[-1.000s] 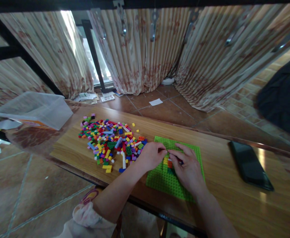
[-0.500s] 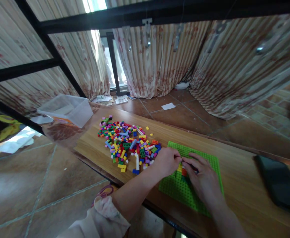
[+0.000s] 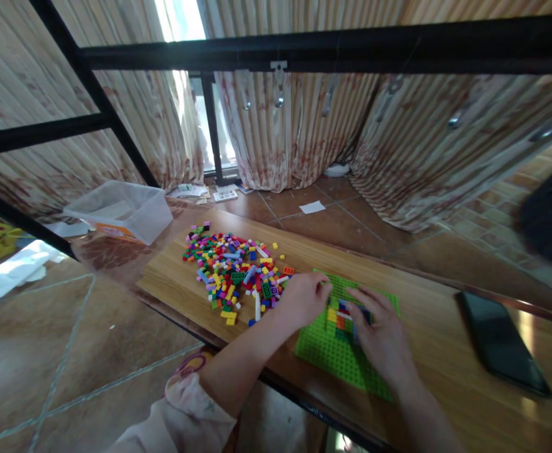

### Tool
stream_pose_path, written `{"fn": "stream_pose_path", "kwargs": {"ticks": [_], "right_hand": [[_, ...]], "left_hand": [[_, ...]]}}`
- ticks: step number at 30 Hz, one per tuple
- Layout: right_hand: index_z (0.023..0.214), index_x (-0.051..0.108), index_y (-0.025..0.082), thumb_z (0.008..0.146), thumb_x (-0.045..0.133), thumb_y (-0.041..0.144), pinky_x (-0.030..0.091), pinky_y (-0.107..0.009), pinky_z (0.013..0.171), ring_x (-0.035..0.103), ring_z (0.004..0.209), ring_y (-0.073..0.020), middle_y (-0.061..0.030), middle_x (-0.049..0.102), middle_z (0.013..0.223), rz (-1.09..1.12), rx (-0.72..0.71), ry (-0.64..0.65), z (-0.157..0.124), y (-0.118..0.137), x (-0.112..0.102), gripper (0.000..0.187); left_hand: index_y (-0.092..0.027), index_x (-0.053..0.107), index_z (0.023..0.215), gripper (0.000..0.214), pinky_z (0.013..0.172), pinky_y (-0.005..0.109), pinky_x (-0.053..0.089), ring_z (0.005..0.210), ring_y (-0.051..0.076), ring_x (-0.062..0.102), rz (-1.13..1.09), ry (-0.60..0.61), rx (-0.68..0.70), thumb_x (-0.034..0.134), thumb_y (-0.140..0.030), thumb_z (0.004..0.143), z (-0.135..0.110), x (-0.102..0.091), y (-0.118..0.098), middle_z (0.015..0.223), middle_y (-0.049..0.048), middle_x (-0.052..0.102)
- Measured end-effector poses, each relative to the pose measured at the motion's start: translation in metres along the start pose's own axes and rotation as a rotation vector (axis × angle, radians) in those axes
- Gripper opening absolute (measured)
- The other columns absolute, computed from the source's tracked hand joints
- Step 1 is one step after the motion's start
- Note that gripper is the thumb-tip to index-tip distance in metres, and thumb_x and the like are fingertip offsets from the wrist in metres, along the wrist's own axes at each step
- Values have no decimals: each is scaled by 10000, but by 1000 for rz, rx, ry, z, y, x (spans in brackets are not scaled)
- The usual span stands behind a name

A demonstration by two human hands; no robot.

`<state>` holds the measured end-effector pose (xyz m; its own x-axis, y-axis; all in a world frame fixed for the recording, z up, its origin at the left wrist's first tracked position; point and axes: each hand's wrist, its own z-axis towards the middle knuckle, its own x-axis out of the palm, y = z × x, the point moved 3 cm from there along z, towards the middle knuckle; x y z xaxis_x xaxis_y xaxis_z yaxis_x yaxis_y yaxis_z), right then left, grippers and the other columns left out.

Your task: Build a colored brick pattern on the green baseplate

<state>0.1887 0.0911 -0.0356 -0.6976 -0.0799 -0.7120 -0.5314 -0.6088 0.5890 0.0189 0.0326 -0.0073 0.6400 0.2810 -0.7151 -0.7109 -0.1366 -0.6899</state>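
Note:
A green studded baseplate (image 3: 318,349) lies on the wooden table, bearing a small cluster of coloured bricks (image 3: 340,321) in yellow, orange, white, blue and green. Over the plate's left part is my left hand (image 3: 304,299), its fingers curled together in a pinch; what they hold, if anything, is too small to make out. My right hand (image 3: 382,333) rests over the plate's right side, fingers apart beside the cluster and hiding part of it. To the left of the plate spreads a loose pile of small coloured bricks (image 3: 238,275).
A clear plastic bin (image 3: 146,217) stands at the table's left end. On the right lies a black phone (image 3: 500,343) on the wooden table (image 3: 427,314). Dark metal bars (image 3: 332,56) cross above the far side. Papers (image 3: 312,207) lie on the tiled floor.
My hands have drawn apart; the left moved away from the cluster and the right's fingers spread. More of the brick cluster shows. The camera view has shifted slightly.

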Motion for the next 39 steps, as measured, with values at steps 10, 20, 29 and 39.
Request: {"fn": "stream_pose_path", "kwargs": {"ticks": [10, 20, 29, 39], "right_hand": [[907, 716, 195, 855, 550, 419, 525, -413, 839, 659, 932, -235, -101, 702, 1044, 142, 237, -286, 6, -13, -42, 284], [899, 715, 195, 843, 541, 409, 521, -420, 860, 660, 936, -242, -97, 702, 1038, 100, 191, -214, 7, -4, -30, 282], [909, 726, 191, 850, 559, 393, 529, -387, 826, 658, 947, -230, -99, 704, 1049, 157, 221, -251, 9, -5, -32, 268], [1026, 713, 242, 881, 580, 399, 522, -332, 815, 653, 936, -199, -56, 706, 1007, 381, 60, 135, 1, 35, -16, 251]], "left_hand": [[-148, 731, 824, 233, 596, 235, 389, 645, 153, 586, 161, -380, -374, 534, -272, 819, 5, -121, 83, 680, 28, 687], [-165, 746, 773, 195, 600, 248, 407, 675, 168, 615, 316, 5, -400, 644, -330, 753, -7, -111, 87, 714, 37, 706], [-163, 726, 793, 172, 685, 264, 462, 727, 183, 628, 330, -28, -189, 567, -228, 802, -2, -107, 75, 771, 52, 711], [-203, 670, 976, 176, 809, 252, 485, 895, 159, 643, -96, 131, 250, 518, -185, 888, -19, -16, -6, 935, 32, 707]]}}
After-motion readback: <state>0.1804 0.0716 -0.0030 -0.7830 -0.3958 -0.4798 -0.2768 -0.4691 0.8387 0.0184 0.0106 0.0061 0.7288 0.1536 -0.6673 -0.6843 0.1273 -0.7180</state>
